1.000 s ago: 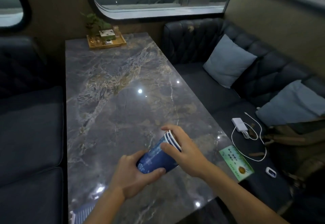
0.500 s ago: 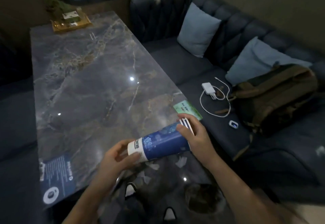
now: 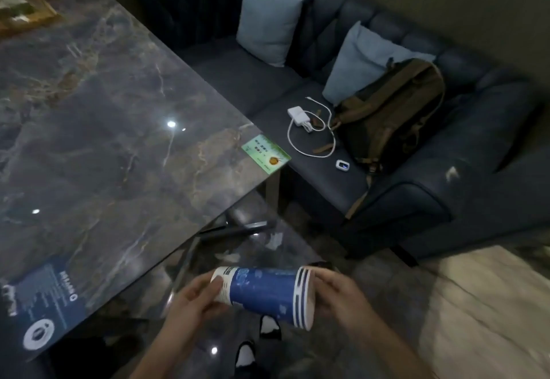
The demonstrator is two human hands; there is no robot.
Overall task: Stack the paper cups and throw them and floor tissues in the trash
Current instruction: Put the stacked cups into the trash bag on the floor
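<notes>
Stacked cups [image 3: 265, 295] are gripped sideways by left hand [image 3: 190, 304] and right hand [image 3: 342, 298], clear beyond the marble table [image 3: 104, 140] near edge, above tissue-littered floor [image 3: 297, 247].

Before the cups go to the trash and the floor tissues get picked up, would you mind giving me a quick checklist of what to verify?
1. Cups nested into one stack: ok, several rims sit together at one end.
2. Left hand grip on the stack's base end: ok.
3. Right hand grip on the rim end: ok.
4. Tissues located on the floor beside the table: ok, pale scraps visible, not yet picked up.
5. A free hand for the tissues: not ok, both hold the stack.
6. Trash bin located: cannot tell, none in view.
</notes>
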